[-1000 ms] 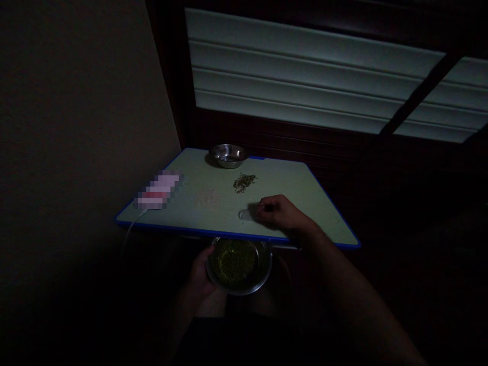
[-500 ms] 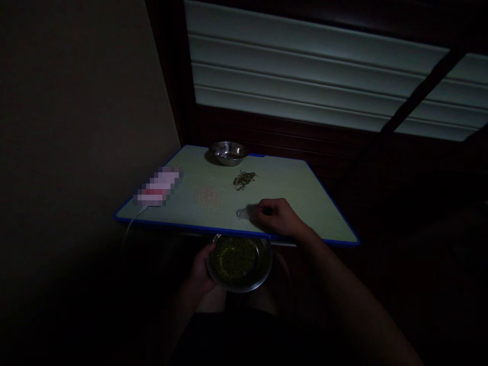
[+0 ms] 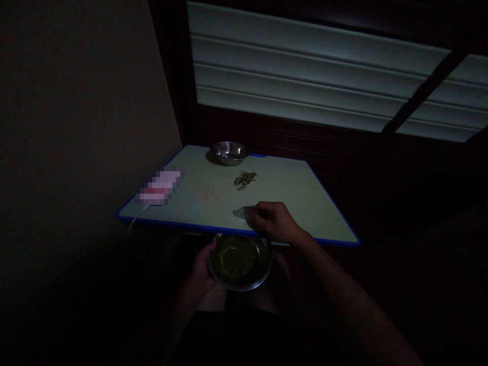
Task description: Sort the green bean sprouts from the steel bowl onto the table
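Note:
My left hand (image 3: 204,267) grips the left rim of a metal bowl (image 3: 263,279) below the table's front edge. Small green beans, like mung beans (image 3: 234,259), cover much of its bottom. Over the front part of the tabletop, my right hand (image 3: 278,219) is closed around a spoon (image 3: 244,212), whose head points left. Dim light hides the spoon's handle and what its head may hold. Beyond it lies a loose heap of dark green beans (image 3: 244,179), and to the left a thin patch of pale grains (image 3: 208,194).
The pale tabletop (image 3: 290,178) has a blue edge. An empty-looking steel bowl (image 3: 229,154) stands at its back. On the left lies a blurred-out pinkish device (image 3: 160,188) with a white cable (image 3: 131,223) hanging over the front edge. A wall (image 3: 95,101) borders the left side.
My right hand has shifted slightly left and down, and the spoon's head with it. The left hand and its bowl stay nearly in place.

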A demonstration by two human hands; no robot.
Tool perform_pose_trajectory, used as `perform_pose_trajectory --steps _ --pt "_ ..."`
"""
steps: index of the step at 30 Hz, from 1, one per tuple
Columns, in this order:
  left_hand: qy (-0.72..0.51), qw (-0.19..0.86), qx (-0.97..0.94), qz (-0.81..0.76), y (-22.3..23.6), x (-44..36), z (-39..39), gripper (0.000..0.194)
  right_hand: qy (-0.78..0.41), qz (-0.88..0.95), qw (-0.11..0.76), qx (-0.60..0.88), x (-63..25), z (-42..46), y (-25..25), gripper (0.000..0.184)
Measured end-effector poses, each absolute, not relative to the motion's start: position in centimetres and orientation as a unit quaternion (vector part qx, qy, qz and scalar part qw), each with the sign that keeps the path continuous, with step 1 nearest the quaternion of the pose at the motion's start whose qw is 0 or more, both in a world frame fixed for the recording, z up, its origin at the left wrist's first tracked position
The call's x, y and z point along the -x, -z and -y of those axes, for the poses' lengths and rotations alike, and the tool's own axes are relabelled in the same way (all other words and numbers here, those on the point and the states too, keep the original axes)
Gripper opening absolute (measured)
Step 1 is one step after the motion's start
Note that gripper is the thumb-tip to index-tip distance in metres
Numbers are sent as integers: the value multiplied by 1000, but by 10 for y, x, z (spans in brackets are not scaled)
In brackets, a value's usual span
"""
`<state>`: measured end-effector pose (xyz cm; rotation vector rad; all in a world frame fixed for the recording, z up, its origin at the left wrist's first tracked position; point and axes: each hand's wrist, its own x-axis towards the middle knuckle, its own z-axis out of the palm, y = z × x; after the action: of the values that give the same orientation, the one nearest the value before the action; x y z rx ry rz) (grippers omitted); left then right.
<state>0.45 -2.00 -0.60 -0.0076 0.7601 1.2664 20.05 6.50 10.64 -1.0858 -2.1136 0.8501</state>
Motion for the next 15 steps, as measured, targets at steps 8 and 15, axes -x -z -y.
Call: perform_pose_trajectory --steps 8,15 --pt "-565 760 -9 -321 11 -1 20 27 -404 760 326 391 -202 -67 -103 17" --pt "-568 743 2 -355 3 -5 21 25 -402 760 320 399 -201 -68 -103 19"
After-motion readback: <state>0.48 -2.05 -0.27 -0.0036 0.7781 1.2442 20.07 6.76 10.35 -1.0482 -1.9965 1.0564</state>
